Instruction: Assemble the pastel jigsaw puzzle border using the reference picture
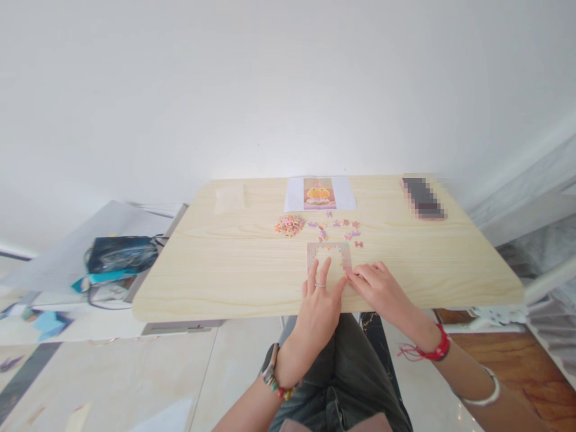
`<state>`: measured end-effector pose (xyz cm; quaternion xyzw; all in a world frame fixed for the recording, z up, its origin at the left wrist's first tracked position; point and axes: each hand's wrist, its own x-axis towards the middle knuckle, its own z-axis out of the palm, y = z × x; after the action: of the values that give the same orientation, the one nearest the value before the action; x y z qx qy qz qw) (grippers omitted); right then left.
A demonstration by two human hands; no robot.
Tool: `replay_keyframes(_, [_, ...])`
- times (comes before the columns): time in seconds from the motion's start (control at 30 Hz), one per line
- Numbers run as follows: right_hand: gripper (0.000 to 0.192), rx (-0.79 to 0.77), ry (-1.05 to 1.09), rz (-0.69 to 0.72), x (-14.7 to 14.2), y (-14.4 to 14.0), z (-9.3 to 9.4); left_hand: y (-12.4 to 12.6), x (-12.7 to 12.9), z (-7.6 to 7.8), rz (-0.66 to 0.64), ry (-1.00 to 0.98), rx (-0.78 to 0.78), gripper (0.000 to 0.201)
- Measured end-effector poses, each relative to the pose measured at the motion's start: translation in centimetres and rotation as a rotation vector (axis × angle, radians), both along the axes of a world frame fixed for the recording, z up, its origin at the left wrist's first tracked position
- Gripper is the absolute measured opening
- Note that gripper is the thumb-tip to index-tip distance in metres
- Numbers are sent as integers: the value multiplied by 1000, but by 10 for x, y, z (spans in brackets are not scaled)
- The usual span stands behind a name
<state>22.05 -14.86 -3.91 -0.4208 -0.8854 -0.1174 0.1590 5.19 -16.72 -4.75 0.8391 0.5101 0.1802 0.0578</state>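
A partly joined jigsaw puzzle (342, 247) lies near the table's front edge, its border pieces forming a frame around a pale middle. My left hand (318, 306) rests over its lower left part, fingers spread and a ring on one of them. At the lower right corner, my right hand (378, 289) has its fingertips pinched on a jigsaw piece, mostly hidden by the fingers. The lower border is largely covered by my hands. Loose pink and purple jigsaw pieces (355, 225) are scattered just beyond the puzzle, beside a heap of mixed jigsaw pieces (290, 225).
A printed reference picture (319, 193) on white paper lies at the back of the wooden table (189, 270). Toward the back right is a blurred-out phone (423, 198). A pale, clear packet (229, 198) lies back left. A dark bag (121, 254) sits left of the table.
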Motion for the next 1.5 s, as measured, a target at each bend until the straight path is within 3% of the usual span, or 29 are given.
replay_keyframes(0.3, [24,-26,163,-24,2,-3,-12,2,3,2,21,7,13,44])
replay_keyframes(0.53, [20,-57,318,-77,16,12,-3,9,-18,5,45,-6,61,43])
replay_keyframes(0.63, [22,-173,305,-71,23,26,2,22,-35,4,140,6,66,38])
replay_keyframes(0.73, [37,-327,251,-13,23,40,4,36,-48,2,228,34,34,37])
replay_keyframes(0.9, [35,-441,180,51,19,53,2,47,-54,4,247,127,-34,41])
replay_keyframes(1.3, [34,-430,145,40,20,56,6,47,-51,3,247,155,0,39])
replay_keyframes(1.5, [16,-411,223,35,3,85,20,44,-52,8,263,146,16,41])
